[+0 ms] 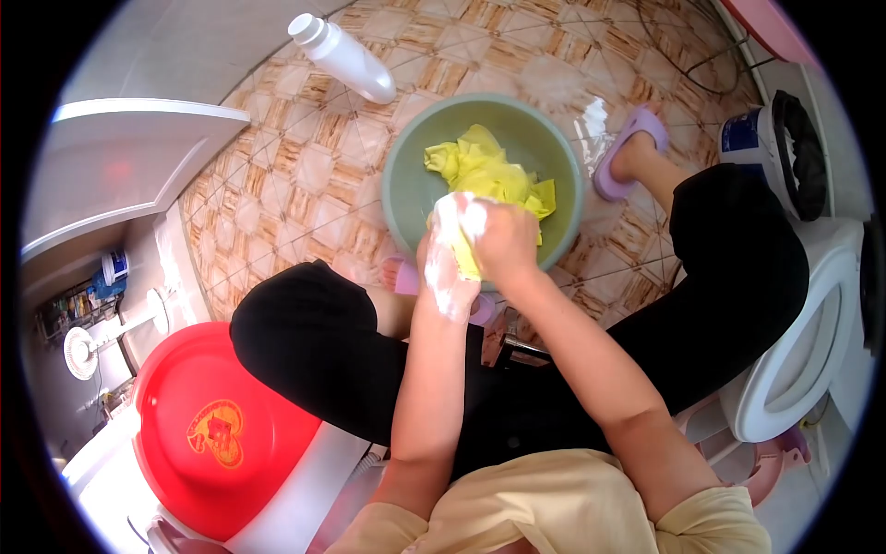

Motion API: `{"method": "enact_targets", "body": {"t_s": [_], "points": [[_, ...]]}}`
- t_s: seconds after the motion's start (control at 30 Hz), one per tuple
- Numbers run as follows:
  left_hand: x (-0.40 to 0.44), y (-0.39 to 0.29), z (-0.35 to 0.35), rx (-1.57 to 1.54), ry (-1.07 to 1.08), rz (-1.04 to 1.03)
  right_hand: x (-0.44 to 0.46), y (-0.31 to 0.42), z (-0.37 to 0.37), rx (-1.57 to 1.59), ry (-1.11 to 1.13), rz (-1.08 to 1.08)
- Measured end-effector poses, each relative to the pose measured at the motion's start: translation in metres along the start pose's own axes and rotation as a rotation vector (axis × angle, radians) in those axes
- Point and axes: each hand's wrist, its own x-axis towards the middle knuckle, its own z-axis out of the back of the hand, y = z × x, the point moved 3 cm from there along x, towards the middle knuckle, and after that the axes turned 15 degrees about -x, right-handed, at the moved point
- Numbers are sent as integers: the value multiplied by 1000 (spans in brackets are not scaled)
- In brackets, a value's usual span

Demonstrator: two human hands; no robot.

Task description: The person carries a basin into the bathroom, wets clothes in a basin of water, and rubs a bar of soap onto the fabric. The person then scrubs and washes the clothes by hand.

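Yellow cloth (489, 171) lies bunched inside a green basin (406, 222) on the tiled floor (305, 175); one portion of it is raised to the near side of the basin, between the person's two hands.

Head view. Right hand (507, 242): back upward, fingers curled in and clamped on the yellow cloth; the fingertips are hidden. Left hand (449, 245): set against the right, with yellow showing between the two. Strong glare bleaches its surface, so the individual fingers cannot be separated; whether they are clamped or merely pressed on the cloth cannot be told. The hands and forearms cover the near rim of the basin.

Obscured or cut items: the lilac slipper (404, 275) at the left foot is mostly behind the left arm and the basin; the toilet (826, 305) at the right is cropped by the dark lens border.

Markings: the white bottle (355, 63) beyond the basin shows no readable text. The white bucket (761, 166), fitted with a black liner (801, 152), bears a blue label (740, 132); its lettering is illegible. The red basin (277, 406) carries a gold emblem (218, 434) with unreadable characters.
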Motion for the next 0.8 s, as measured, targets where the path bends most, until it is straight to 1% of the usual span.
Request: {"method": "enact_targets", "body": {"t_s": [0.03,0.07,0.13,0.17,0.2,0.27,0.3,0.33,0.4,0.43,0.47,0.53,0.57,0.6,0.67,0.7,0.73,0.8], "points": [[-7,1,-9,12,-1,-42,6,-6,-4,-37,64,-108],[-7,-2,-1,14,-1,-40,0,-1,0,-37,63,-110],[0,-6,17,-176,570,82,-16,37,24,35,-144,229],[11,-4,26,-270,677,170,-23,42,21,95,-120,277],[7,-2,15,-270,678,165,-20,34,14,98,-119,282],[-6,4,-4,-23,-27,26,-1,0,-1,4,-38,-20],[-10,5,-14,11,-34,-30,7,-10,-2,-51,118,-103],[-7,1,-2,12,-36,-29,2,-4,1,-51,120,-105],[8,-7,24,-153,557,144,-15,27,13,-1,-68,187],[14,-7,23,-235,640,188,-19,39,22,62,-116,263],[15,-5,27,-236,640,182,-16,35,19,66,-114,267],[4,1,12,37,30,3,1,5,4,-27,12,-26],[1,1,4,28,47,-12,5,-5,-2,-71,114,-62],[-1,-1,9,29,44,-8,0,0,1,-72,115,-66],[-3,-6,11,-163,533,156,-16,31,18,-15,-88,201],[-4,-1,8,-300,676,196,-22,40,20,83,-93,260],[-4,0,8,-299,675,193,-19,34,17,86,-92,261],[1,0,12,-25,182,56,0,2,4,-51,18,61]]}}
